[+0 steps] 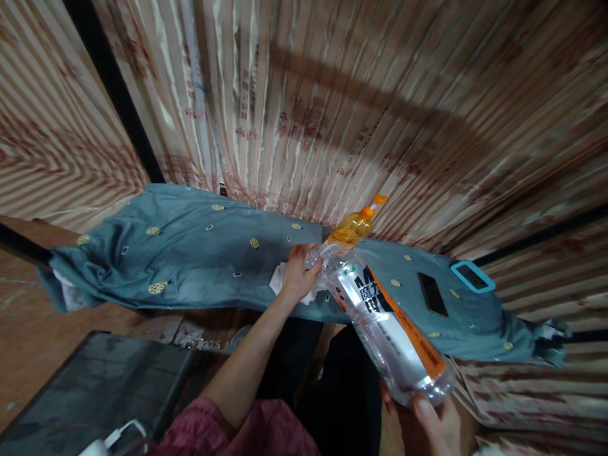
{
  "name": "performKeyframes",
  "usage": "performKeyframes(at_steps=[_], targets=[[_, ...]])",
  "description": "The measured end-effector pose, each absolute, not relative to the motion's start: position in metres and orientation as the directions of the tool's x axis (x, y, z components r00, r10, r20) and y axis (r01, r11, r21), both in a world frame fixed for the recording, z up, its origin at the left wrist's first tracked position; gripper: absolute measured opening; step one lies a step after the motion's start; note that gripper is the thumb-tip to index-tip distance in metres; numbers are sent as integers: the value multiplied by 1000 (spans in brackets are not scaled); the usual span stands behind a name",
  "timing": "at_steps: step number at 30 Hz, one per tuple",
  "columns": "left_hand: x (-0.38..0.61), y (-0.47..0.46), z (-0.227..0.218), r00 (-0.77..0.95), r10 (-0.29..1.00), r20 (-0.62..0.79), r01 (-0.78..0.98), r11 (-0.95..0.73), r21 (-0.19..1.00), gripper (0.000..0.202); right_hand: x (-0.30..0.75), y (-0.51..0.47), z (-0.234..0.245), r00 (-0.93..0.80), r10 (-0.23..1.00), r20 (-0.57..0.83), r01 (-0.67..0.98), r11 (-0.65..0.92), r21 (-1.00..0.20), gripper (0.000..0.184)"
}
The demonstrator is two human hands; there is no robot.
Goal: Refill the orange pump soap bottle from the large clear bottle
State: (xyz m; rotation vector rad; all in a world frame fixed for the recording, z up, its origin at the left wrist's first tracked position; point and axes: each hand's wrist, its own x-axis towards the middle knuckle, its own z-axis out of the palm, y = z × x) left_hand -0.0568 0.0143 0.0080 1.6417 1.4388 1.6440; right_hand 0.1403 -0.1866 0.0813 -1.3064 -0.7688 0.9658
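Observation:
My right hand (434,415) grips the base of a large clear plastic bottle (387,316) with a white, black and orange label, tilted away from me. My left hand (298,273) is closed around the bottle's neck and cap end, with a white tissue (279,278) under the fingers. Just behind the bottle's neck stands an orange spray bottle (354,227) on the blue-grey cloth (190,253).
The blue-grey cloth with gold spots covers a narrow table. A black phone (432,294) and a device with a light-blue frame (472,276) lie on its right part. Striped curtains (332,95) hang behind. A dark case (95,380) sits at lower left.

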Motion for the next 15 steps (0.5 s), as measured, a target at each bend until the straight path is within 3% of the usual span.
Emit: performKeyframes(at_steps=[15], targets=[[-56, 15, 7, -232, 852, 469, 357, -374, 856, 28, 144, -187, 77, 427, 902, -56, -98, -15, -995, 43]])
